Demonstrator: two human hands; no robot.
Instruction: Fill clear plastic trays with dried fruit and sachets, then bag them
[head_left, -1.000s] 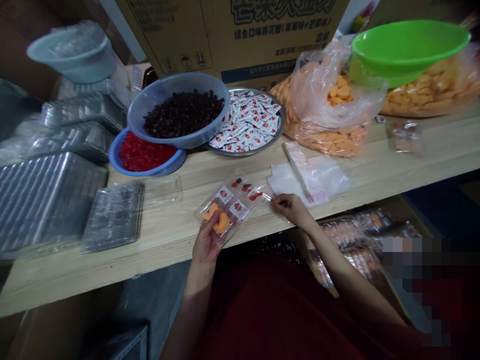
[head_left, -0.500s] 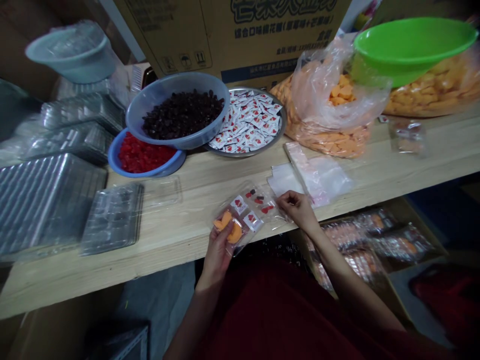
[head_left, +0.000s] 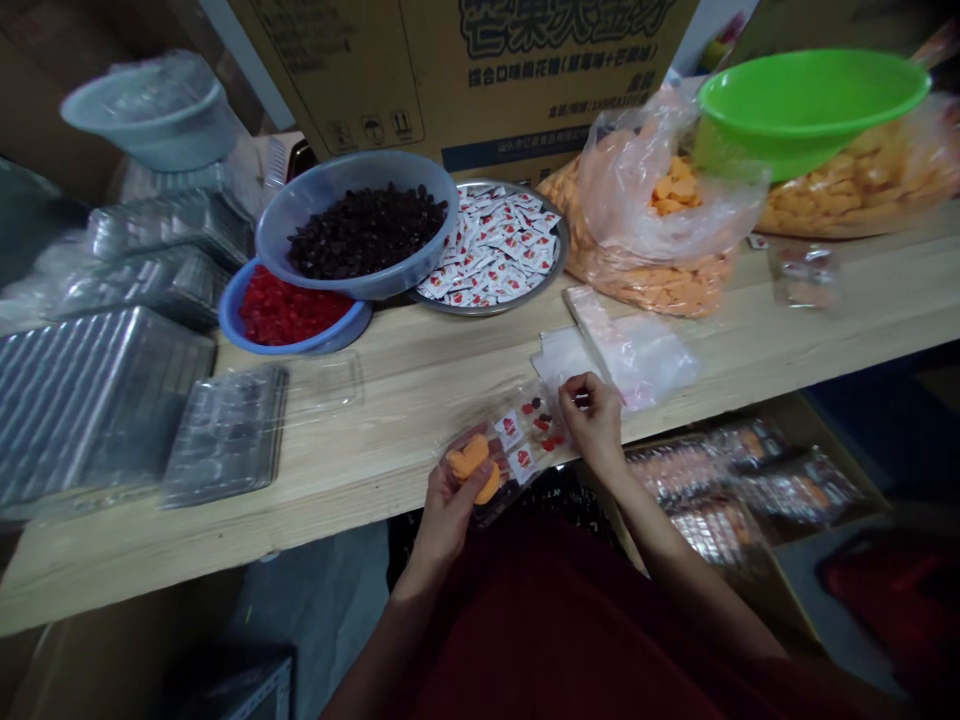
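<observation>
My left hand (head_left: 452, 505) grips the left end of a clear plastic bag (head_left: 568, 449) with a compartment tray (head_left: 505, 498) inside, thumb on top. In the tray lie orange candies (head_left: 469, 456), two white sachets (head_left: 508, 428) with red print, and small red and dark candies (head_left: 543, 425). My right hand (head_left: 592, 415) is closed in a pinch at the bag's right end; its fingertips partly hide the film there. The bag is tilted above the table's front edge. Just behind my right hand lies a stack of flat clear bags (head_left: 637, 355).
Behind stand a bowl of dark candies (head_left: 367, 232), a blue bowl of red candies (head_left: 289, 312), a metal dish of sachets (head_left: 491, 250) and a bag of orange candies (head_left: 667, 275). Stacked trays (head_left: 97, 400) fill the left. Below right, a carton (head_left: 806, 600) holds packed bags.
My left hand and the bagged tray have moved right and slightly down. My right hand has shifted a little, still pinching at the bag's right end.
</observation>
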